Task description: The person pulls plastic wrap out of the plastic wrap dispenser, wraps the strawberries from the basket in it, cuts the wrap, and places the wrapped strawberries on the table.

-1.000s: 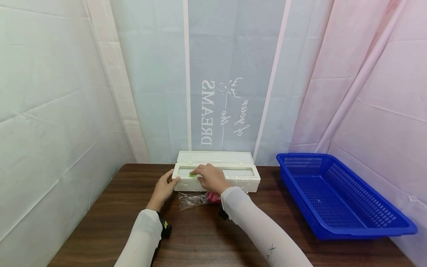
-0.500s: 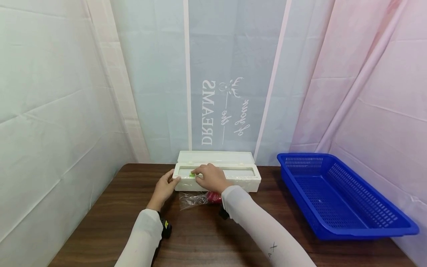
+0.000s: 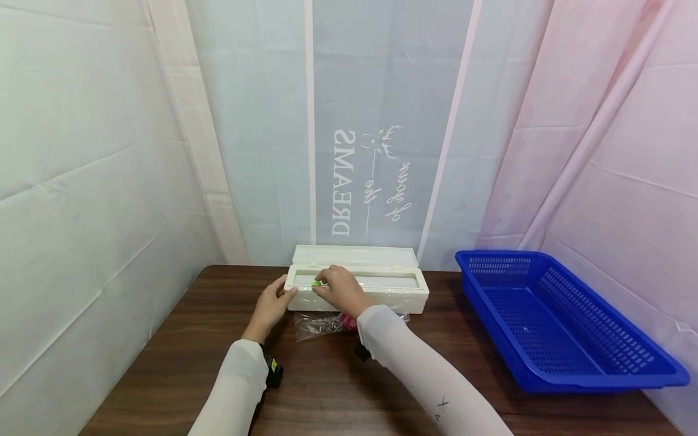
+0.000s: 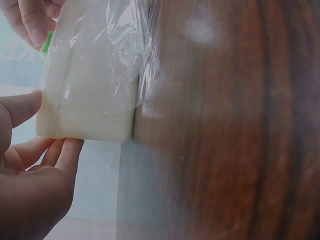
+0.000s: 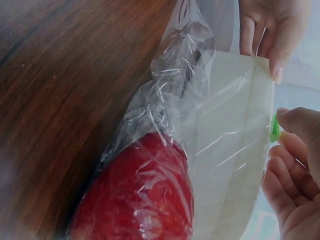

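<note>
While the right hand [image 3: 340, 290] pinches a small green piece [image 3: 315, 284] at the upper front rim of the white box [image 3: 400, 301], the left hand [image 3: 269, 307] grips the box's left end. Before the box lies a red item [image 5: 140, 195] in clear plastic [image 3: 313, 327]; right of it, a blue basket [image 3: 605, 381].

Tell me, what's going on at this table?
A person's left hand holds the left end of a long white box with its lid open, while the right hand pinches a small green piece at the box's near top edge. Clear plastic film hangs over the front onto the table, where a red item shows through clear plastic. A blue basket sits off to the right.
</note>
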`<state>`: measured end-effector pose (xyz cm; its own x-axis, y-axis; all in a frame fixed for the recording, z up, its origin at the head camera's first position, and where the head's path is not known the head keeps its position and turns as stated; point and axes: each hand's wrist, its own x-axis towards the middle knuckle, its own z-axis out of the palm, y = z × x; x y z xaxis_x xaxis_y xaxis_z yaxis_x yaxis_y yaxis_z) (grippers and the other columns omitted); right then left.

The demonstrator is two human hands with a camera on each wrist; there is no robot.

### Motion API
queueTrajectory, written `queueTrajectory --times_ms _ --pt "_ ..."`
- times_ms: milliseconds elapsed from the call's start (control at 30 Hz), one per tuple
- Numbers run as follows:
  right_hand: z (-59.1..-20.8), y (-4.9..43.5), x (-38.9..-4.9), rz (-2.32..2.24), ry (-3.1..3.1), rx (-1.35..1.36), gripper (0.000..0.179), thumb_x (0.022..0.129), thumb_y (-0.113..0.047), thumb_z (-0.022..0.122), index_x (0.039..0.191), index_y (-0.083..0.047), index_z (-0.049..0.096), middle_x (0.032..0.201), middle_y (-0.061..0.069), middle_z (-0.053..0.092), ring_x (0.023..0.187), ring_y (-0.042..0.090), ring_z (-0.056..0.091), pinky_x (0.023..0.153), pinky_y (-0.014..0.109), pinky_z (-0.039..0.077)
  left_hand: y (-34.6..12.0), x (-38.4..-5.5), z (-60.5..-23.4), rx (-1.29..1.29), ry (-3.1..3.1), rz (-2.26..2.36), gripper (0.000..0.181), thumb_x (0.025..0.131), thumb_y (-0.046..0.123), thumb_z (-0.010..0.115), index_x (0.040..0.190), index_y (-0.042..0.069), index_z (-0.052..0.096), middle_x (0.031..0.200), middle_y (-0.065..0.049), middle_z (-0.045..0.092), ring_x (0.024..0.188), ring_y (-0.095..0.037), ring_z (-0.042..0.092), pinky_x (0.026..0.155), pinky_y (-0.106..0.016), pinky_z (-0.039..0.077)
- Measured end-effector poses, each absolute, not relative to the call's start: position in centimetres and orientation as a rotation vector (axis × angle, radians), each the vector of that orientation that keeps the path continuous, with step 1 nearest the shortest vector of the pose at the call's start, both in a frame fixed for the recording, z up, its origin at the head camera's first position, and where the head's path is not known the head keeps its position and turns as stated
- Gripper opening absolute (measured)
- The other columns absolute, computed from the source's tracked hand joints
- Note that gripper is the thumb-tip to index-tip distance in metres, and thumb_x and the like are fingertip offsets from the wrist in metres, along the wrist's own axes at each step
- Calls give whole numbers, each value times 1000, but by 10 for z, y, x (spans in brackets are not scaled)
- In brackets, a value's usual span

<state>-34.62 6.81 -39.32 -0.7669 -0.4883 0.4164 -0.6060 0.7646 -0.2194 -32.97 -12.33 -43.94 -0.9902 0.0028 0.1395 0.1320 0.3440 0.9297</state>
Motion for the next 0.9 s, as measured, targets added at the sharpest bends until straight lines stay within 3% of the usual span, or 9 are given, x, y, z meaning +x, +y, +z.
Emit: queueTrajectory --times_ms 200,900 --pt "-395 64 -345 449 -2647 786 26 83 -34 70 96 -11 69 88 2 64 77 12 55 71 28 53 -123 -330 -438 -133 -2485 -1720 62 94 29 57 144 3 31 142 -21 40 124 -32 41 99 -51 41" --pt "-398 62 -343 391 -2596 804 16 84 -28 70 96 -18 69 91 -4 66 82 10 58 71 28 53 -122 -328 -437 -133 -2483 -1720 61 94 27 57 144 2 31 141 -22 41 121 -32 44 96 -50 44"
